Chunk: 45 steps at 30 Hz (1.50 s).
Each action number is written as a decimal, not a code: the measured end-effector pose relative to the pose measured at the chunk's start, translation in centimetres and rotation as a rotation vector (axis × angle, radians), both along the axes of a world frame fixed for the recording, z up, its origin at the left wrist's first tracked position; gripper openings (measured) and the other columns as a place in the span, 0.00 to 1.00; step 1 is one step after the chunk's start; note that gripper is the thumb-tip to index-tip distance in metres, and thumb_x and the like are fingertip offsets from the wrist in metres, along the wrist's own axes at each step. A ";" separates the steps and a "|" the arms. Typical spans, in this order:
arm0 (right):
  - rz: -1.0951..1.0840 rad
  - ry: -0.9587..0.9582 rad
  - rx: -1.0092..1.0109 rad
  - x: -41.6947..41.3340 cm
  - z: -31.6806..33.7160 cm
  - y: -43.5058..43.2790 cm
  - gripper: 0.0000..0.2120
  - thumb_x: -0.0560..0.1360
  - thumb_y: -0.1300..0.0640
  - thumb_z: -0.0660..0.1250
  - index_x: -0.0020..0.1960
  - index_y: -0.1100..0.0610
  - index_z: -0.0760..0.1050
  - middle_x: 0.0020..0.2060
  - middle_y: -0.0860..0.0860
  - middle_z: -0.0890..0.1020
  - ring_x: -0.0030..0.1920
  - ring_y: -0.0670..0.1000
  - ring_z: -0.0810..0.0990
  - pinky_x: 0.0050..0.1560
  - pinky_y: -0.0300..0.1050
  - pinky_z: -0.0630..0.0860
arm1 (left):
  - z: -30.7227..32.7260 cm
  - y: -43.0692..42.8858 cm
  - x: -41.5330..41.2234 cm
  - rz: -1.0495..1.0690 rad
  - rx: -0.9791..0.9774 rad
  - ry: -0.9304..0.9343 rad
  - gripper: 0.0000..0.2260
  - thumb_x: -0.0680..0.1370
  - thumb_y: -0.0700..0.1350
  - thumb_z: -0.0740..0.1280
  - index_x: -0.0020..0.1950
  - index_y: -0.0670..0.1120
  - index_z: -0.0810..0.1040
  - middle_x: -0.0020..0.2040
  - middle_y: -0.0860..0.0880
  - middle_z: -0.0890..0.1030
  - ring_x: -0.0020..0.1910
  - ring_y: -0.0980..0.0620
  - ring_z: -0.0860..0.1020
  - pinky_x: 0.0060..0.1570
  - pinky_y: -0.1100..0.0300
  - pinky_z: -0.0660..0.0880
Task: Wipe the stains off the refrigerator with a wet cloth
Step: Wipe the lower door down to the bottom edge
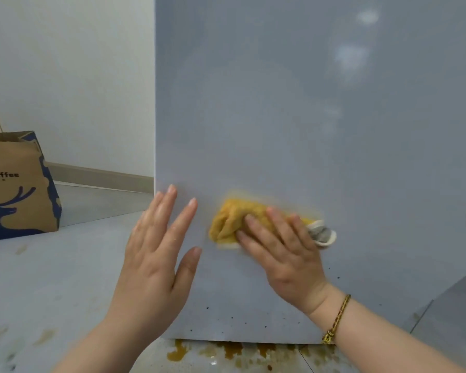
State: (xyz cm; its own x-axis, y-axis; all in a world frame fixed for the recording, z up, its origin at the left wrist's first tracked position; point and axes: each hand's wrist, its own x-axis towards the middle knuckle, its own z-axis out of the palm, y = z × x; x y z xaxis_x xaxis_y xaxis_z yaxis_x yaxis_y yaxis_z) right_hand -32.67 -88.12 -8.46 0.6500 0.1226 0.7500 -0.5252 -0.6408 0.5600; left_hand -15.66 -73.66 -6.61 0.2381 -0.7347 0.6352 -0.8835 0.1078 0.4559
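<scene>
The grey side panel of the refrigerator (293, 117) fills the middle and right of the head view. My right hand (283, 254) presses a crumpled yellow cloth (234, 219) with a grey-white corner flat against the panel's lower part; the cloth looks motion-blurred. My left hand (156, 243) is open with fingers spread, its palm near the panel's left edge, just left of the cloth. Small dark specks (232, 317) dot the panel's bottom strip below both hands.
A brown and blue paper coffee bag (16, 189) stands on the floor at the left by the white wall. Brown liquid stains (226, 351) lie on the grey floor under the refrigerator's bottom edge. Fainter smudges mark the floor at lower left.
</scene>
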 end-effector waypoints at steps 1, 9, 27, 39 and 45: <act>-0.018 -0.086 0.025 -0.4 -0.3 -0.1 0.19 0.80 0.62 0.48 0.68 0.51 0.64 0.74 0.48 0.56 0.75 0.53 0.50 0.74 0.50 0.49 | -0.5 -0.3 -0.4 0.000 0.037 -0.031 0.22 0.79 0.60 0.44 0.72 0.56 0.54 0.76 0.58 0.47 0.73 0.63 0.42 0.69 0.69 0.42; -0.031 0.584 -0.155 -5.4 -8.8 -1.6 0.23 0.78 0.57 0.52 0.73 0.56 0.56 0.75 0.55 0.50 0.75 0.58 0.43 0.75 0.52 0.40 | -2.4 -1.4 -0.3 0.019 0.073 -0.163 0.26 0.77 0.57 0.50 0.74 0.58 0.47 0.75 0.59 0.40 0.74 0.58 0.40 0.69 0.69 0.40; -0.079 0.725 -0.127 -13.1 -8.5 -4.5 0.24 0.77 0.67 0.46 0.70 0.53 0.64 0.75 0.56 0.40 0.75 0.56 0.40 0.74 0.51 0.38 | -4.9 -2.5 -3.4 -0.015 0.145 -0.400 0.25 0.79 0.57 0.41 0.71 0.49 0.60 0.76 0.52 0.43 0.75 0.53 0.44 0.72 0.58 0.44; -0.204 -0.738 0.585 -9.8 -9.3 -1.9 0.22 0.81 0.56 0.47 0.74 0.48 0.49 0.75 0.49 0.44 0.75 0.46 0.43 0.73 0.45 0.48 | -8.1 -3.7 -6.1 -0.049 0.048 -0.407 0.23 0.79 0.54 0.41 0.75 0.54 0.50 0.77 0.50 0.45 0.75 0.53 0.46 0.72 0.58 0.46; -0.238 -1.191 1.022 -7.1 -12.0 0.1 0.28 0.75 0.53 0.50 0.74 0.46 0.45 0.72 0.48 0.44 0.71 0.42 0.47 0.69 0.48 0.54 | -8.2 -4.2 -6.6 -0.036 0.059 -0.388 0.24 0.79 0.56 0.42 0.75 0.56 0.48 0.77 0.51 0.45 0.75 0.53 0.45 0.72 0.59 0.44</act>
State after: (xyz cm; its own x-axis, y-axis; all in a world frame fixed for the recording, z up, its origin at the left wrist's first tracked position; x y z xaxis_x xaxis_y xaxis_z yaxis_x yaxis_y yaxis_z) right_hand -39.80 -87.98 -20.50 -0.4152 -0.7453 0.5217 -0.4694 -0.3158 -0.8246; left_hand -22.25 -77.85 -14.80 -0.0376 -0.7762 0.6294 -0.9876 0.1250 0.0951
